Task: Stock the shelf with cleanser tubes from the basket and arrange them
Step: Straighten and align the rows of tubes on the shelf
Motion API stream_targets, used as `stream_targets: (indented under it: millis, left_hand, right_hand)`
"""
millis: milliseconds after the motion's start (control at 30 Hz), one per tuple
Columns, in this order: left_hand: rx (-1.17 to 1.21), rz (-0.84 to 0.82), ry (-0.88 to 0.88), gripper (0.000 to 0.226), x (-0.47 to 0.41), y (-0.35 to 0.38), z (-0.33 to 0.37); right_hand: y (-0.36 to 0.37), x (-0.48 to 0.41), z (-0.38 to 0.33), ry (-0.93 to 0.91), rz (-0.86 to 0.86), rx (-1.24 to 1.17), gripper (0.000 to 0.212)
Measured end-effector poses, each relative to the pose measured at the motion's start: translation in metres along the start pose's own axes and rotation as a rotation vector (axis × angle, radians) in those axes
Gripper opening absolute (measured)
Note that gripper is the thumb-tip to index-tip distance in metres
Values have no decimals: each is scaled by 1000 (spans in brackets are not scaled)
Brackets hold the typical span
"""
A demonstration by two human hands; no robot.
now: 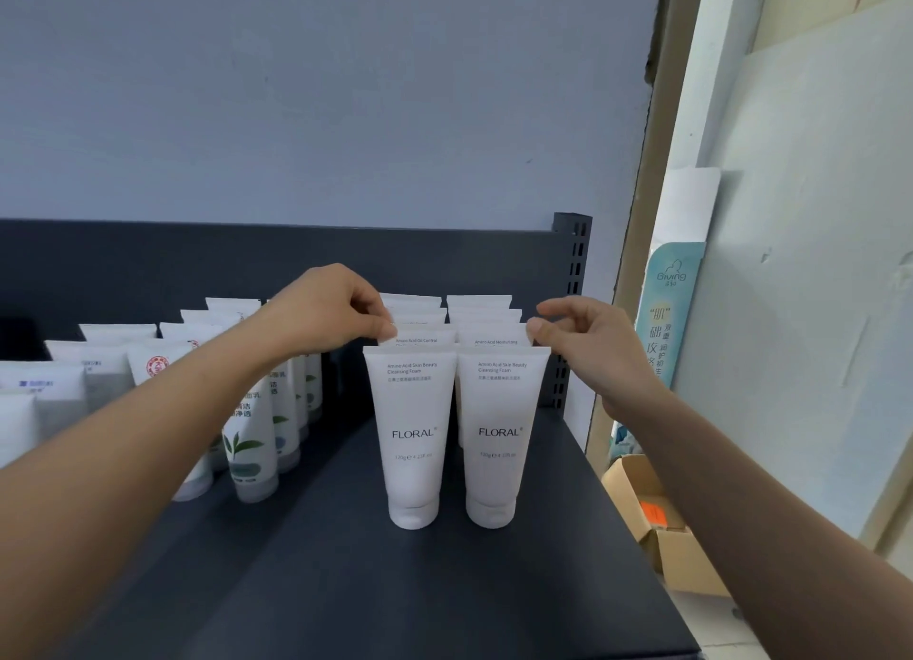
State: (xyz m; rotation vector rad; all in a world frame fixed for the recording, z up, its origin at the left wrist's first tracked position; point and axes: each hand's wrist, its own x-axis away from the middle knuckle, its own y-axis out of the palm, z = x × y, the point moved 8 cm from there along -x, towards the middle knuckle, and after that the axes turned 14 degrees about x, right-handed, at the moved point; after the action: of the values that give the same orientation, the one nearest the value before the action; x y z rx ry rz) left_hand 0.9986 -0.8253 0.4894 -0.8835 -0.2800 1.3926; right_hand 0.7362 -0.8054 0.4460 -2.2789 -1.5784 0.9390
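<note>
Nearest, dark shelf (346,585). Further in, two white tubes upright on their caps, side by side, close but apart: left front tube (412,442) and right front tube (499,442). Both printed "Amino Acid Skin Beauty Cleansing Foam" at the top, "FLORAL" mid-body, then "120g" with an ounce figure too small to read.

Off to the left at about the same depth, leaf tubes (249,442) with green leaves and Chinese print, partly hidden behind the left forearm (148,412). Beside them a seal tube (155,368) with a round red emblem, and blue-print tubes (44,387) at the frame edge.

Behind the front pair, two files of like tubes running back, only their top edges showing. Left hand (331,308) over the left file, thumb and fingers pinching the top seam of the second left tube (425,338), marked "Amino Acid Oil Control". Right hand (593,348) at the right file, thumb and forefinger pinching the top corner of the second right tube (494,338), marked "Amino Acid Moisturizing"; other fingers loosely curled.

Behind all, dark back panel (148,264) and slotted upright (573,264). Right of the shelf and lower, open cardboard box (657,536); above it a pale blue sign (672,303) reading "Giving" over Chinese characters.
</note>
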Motion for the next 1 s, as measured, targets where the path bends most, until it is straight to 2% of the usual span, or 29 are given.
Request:
stream_targets:
  millis: [133,200,300,367,467,700,800,1000]
  left_hand:
    - [57,131,111,17,14,-12,19]
    - [95,56,131,23,25,-9,28]
    - [57,-162,122,19,37,7,31]
    - [16,-166,136,17,36,10,28]
    - [12,-98,149,10,32,6,24]
    - [-12,-92,183,11,31,9,27]
    - [27,-119,186,17,32,6,23]
    - [-9,-35,191,28,36,-21,19]
  right_hand:
    - [-10,10,-22,-114,56,3,8]
    - [-9,18,-34,-171,-23,10,10]
    - [-2,29,-42,-207,-196,45,13]
    - [1,32,-42,-211,-241,75,11]
    - [-1,32,-40,-200,-188,95,2]
    - [-2,33,-40,-154,-99,118,4]
    - [-3,37,-41,-139,-86,132,3]
    - [-12,48,-57,-178,62,324,28]
